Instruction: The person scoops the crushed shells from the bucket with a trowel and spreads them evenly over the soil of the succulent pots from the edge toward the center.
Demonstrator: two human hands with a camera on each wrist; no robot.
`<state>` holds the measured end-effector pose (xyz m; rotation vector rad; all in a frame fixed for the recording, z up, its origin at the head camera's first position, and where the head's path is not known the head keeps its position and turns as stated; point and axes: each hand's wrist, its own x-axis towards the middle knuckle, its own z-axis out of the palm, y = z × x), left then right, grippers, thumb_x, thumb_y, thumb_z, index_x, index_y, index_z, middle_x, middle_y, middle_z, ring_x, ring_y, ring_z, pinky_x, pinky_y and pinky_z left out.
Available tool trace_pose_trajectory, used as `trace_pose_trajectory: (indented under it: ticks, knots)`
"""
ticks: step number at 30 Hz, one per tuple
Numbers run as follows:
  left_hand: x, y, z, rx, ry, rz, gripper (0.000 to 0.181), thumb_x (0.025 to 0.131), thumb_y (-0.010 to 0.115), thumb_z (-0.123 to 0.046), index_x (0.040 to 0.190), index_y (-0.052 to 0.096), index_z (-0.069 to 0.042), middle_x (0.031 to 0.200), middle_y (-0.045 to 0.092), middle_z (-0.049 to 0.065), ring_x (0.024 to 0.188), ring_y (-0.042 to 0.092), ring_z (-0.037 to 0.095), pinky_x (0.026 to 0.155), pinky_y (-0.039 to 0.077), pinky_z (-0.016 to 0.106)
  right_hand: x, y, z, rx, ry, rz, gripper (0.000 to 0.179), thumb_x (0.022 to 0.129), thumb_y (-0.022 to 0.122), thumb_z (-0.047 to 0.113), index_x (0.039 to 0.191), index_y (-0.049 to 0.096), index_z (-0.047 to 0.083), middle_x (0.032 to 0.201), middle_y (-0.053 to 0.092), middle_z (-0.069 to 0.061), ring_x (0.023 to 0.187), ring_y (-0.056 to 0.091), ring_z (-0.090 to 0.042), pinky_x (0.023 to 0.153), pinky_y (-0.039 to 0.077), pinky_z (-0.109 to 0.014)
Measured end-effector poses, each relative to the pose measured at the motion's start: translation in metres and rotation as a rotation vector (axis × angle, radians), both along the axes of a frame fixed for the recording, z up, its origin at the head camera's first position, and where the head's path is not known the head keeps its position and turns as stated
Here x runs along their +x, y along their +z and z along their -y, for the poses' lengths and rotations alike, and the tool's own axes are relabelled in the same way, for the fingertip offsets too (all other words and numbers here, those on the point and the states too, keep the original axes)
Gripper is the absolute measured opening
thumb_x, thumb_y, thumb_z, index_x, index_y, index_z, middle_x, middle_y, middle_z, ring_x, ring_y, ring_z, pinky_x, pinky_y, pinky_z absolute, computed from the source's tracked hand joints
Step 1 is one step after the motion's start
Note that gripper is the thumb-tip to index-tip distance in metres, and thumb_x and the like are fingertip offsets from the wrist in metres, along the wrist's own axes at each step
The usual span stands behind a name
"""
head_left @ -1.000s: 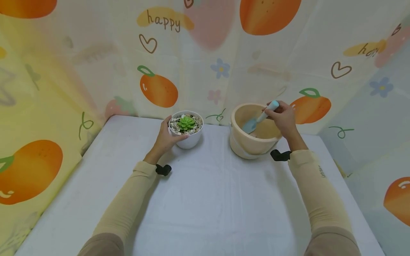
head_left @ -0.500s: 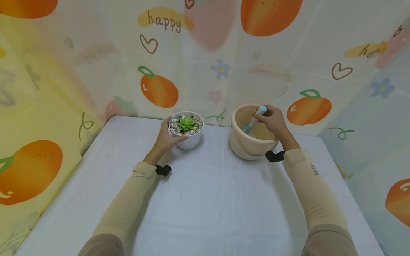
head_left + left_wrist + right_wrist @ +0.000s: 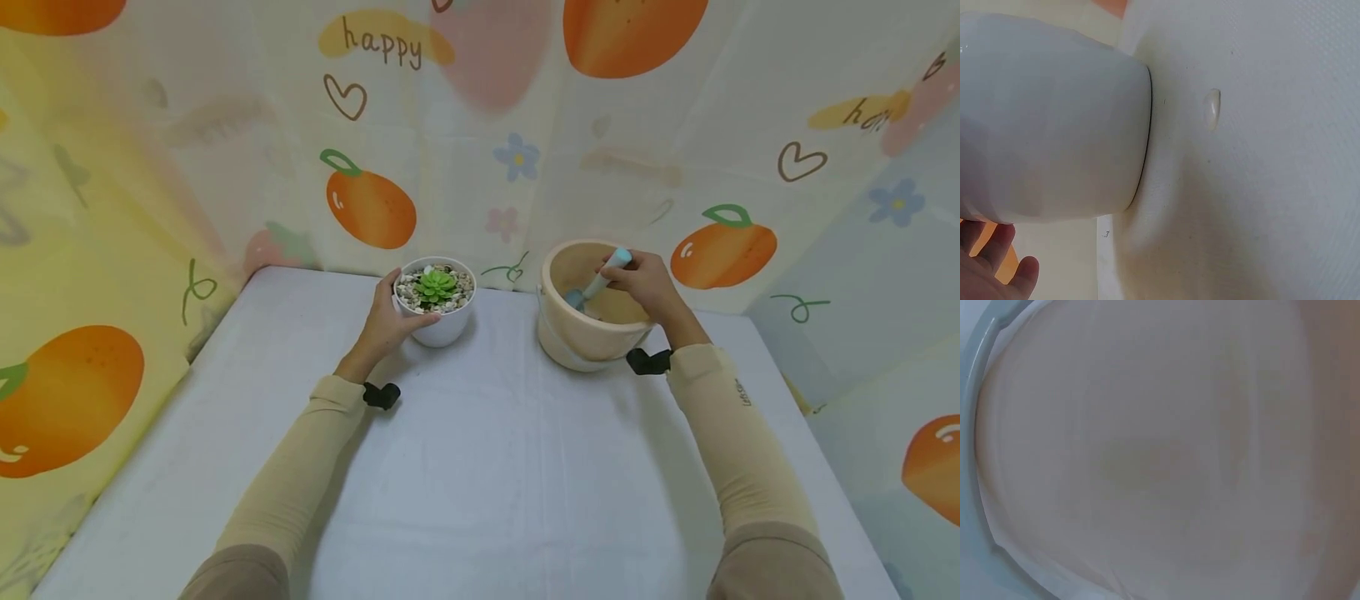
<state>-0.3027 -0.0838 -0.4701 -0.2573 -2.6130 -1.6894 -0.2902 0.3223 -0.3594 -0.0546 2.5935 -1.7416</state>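
My left hand (image 3: 381,327) grips a white flower pot (image 3: 442,331) from its left side, thumb along the front and fingers at the rim. In the pot a green succulent (image 3: 437,285) sits among pale pebbles. The left wrist view shows the pot's smooth wall (image 3: 1054,125) and some fingertips beside it. My right hand (image 3: 651,287), over the right rim of a cream bucket (image 3: 564,332), pinches the pale handle of a small blue trowel (image 3: 598,283). The trowel slants down into the bucket, its blade partly hidden by the handle. The right wrist view is filled by the blurred bucket wall (image 3: 1147,412).
Both containers stand near the back edge of a white-covered table (image 3: 510,467). A patterned curtain (image 3: 465,183) rises right behind them. The bucket's blue-grey carrying handle (image 3: 969,425) hangs against its side. A small whitish pebble-like piece (image 3: 1212,109) lies near the pot.
My right hand has moved left and slightly down with the trowel, deeper into the bucket, then a little back to the right. My left hand stays on the pot.
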Motion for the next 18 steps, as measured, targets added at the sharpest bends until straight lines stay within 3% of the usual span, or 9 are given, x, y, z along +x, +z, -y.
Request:
trace_pose_trajectory:
  ticks: [7, 11, 18]
  knots:
    - [0.000, 0.000, -0.001, 0.008, 0.002, 0.014, 0.113, 0.075, 0.083, -0.039, 0.155, 0.010, -0.011, 0.160, 0.016, 0.015, 0.150, 0.017, 0.030, 0.121, 0.017, 0.054, 0.004, 0.003, -0.001, 0.237, -0.088, 0.005, 0.034, 0.094, 0.065, 0.020, 0.113, 0.059, -0.007, 0.093, 0.064, 0.000, 0.081, 0.065, -0.007, 0.083, 0.057, -0.025]
    - [0.000, 0.000, -0.001, 0.011, 0.003, 0.013, 0.113, 0.074, 0.083, -0.040, 0.155, 0.010, -0.011, 0.160, 0.017, 0.015, 0.150, 0.017, 0.030, 0.121, 0.017, 0.055, 0.005, 0.004, -0.003, 0.285, -0.107, 0.003, 0.035, 0.093, 0.066, 0.021, 0.115, 0.059, -0.006, 0.099, 0.067, -0.008, 0.084, 0.069, -0.013, 0.084, 0.058, -0.029]
    - [0.001, 0.001, 0.000, 0.009, 0.005, 0.008, 0.114, 0.074, 0.083, -0.042, 0.155, 0.010, -0.011, 0.160, 0.017, 0.014, 0.149, 0.018, 0.031, 0.120, 0.017, 0.056, 0.005, 0.005, -0.010, 0.336, -0.125, -0.001, 0.042, 0.093, 0.067, 0.021, 0.121, 0.057, -0.009, 0.098, 0.067, -0.013, 0.077, 0.070, -0.009, 0.073, 0.057, -0.019]
